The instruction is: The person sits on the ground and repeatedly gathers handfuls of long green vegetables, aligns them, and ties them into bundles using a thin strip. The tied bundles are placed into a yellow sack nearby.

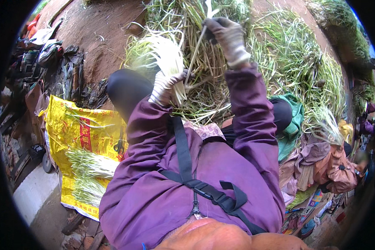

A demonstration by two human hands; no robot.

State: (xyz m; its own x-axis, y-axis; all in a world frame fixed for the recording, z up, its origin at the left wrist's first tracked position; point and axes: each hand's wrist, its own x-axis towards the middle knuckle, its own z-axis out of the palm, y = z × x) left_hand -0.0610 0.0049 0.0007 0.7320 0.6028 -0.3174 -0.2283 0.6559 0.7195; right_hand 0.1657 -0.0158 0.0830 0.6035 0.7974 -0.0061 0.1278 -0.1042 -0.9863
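Observation:
My left hand (167, 86), in a striped knit glove, grips a bunch of pale, leafy stalks (168, 56), white at the base and yellow-green at the tips. Up and to the right, my right hand (226, 39), in a glove with dark fingers, pinches a long thin pale stalk or strip (195, 53) that runs down towards my left hand. Its exact kind cannot be told. Beneath and beyond both hands lies a heap of green and straw-coloured stalks (206, 67).
At the left, a yellow printed sack (57, 125) bears more pale bunches (92, 164) and scissors (118, 146). Dark plastic scraps (73, 68) lie above it. More loose greens (287, 59) spread to the right, near a green cloth or sack (289, 143). Another person (342, 168) sits farther right.

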